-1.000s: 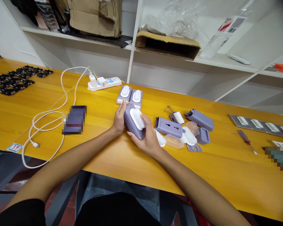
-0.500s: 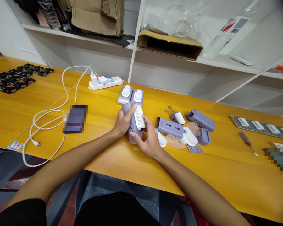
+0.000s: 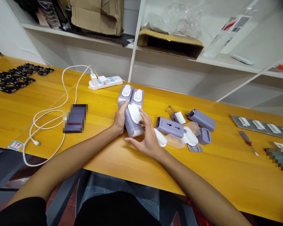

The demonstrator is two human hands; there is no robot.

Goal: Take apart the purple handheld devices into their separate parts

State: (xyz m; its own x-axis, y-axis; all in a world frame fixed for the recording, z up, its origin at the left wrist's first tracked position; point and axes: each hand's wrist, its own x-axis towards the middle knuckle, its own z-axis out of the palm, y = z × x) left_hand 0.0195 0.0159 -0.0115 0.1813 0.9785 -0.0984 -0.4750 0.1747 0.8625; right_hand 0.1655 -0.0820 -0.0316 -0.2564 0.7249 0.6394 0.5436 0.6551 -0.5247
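Note:
My left hand (image 3: pixel 119 119) is wrapped round a purple perforated case (image 3: pixel 135 129) with a white scrub brush (image 3: pixel 134 113) on its face. The case is tilted above the table, and the brush's bristles point to the right. My right hand (image 3: pixel 149 138) is spread beside it, thumb stretched away below the case. Its fingertips are at the brush's right edge; whether they press on it I cannot tell. Just behind stand two similar purple cases (image 3: pixel 120 98) with white brush tops (image 3: pixel 138 95).
To the right lie a purple housing (image 3: pixel 170 127), another housing (image 3: pixel 201 120), clear covers (image 3: pixel 175 141), a white brush (image 3: pixel 191 137), a spring (image 3: pixel 170 109) and a screwdriver (image 3: pixel 248 142). On the left are a phone (image 3: pixel 75 118), a white cable (image 3: pixel 41 128) and a power strip (image 3: pixel 110 82).
The case has turned in my left hand, so the brush back now faces up more. My right thumb has come off the case and the right fingers have opened.

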